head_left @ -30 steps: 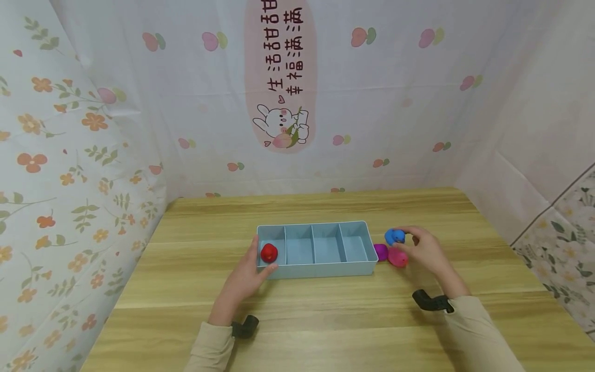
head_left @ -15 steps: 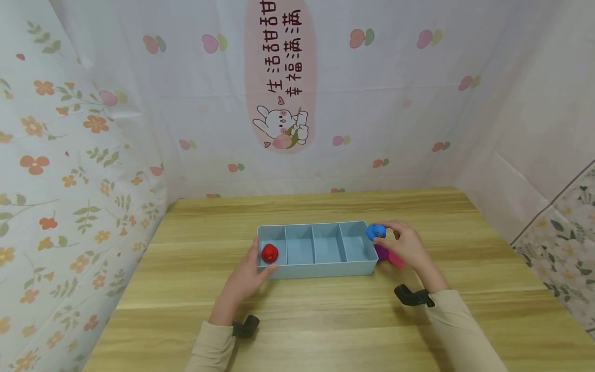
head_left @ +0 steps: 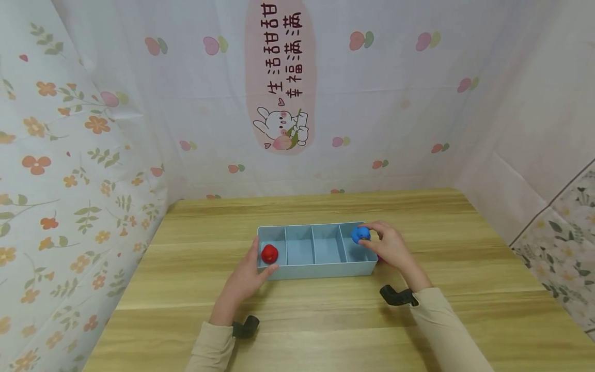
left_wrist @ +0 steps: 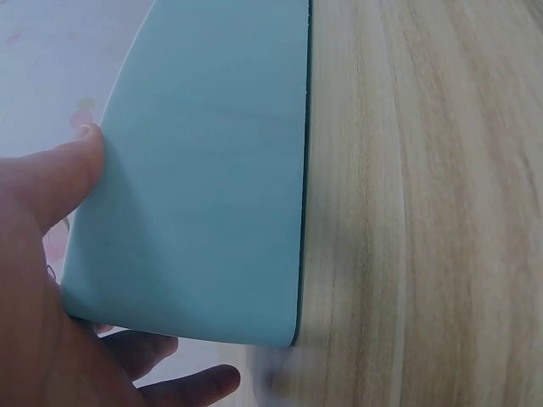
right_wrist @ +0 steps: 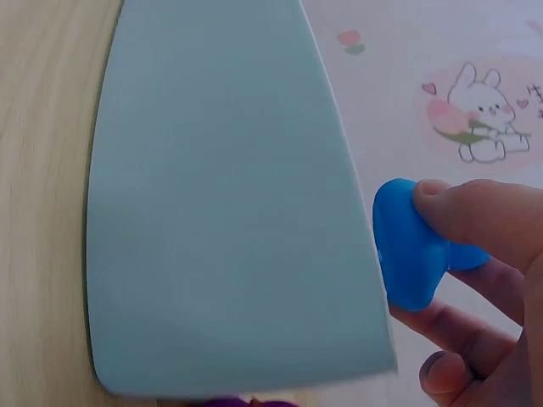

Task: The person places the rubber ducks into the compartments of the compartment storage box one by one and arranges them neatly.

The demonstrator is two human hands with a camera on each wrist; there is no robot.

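In the head view a light-blue box [head_left: 321, 269] with several compartments in a row sits on the wooden table. My left hand [head_left: 245, 276] grips its left end, thumb at the front rim and fingers along the end wall. A red toy duck [head_left: 269, 253] lies in the leftmost compartment. Over the rightmost compartment, my right hand [head_left: 388, 247] pinches a blue toy duck [head_left: 359, 234] between thumb and fingers. From the right wrist, that blue duck [right_wrist: 409, 246] shows just above the box's rim.
A purple toy [right_wrist: 246, 403] peeks out at the bottom of the right wrist view, by the box's right end; my right hand mostly hides it in the head view. Patterned cloth [head_left: 395, 113] hangs behind the table and along both sides.
My right hand has carried the blue duck leftward, from beside the purple and pink toys to over the rightmost compartment. My left hand stays on the box.
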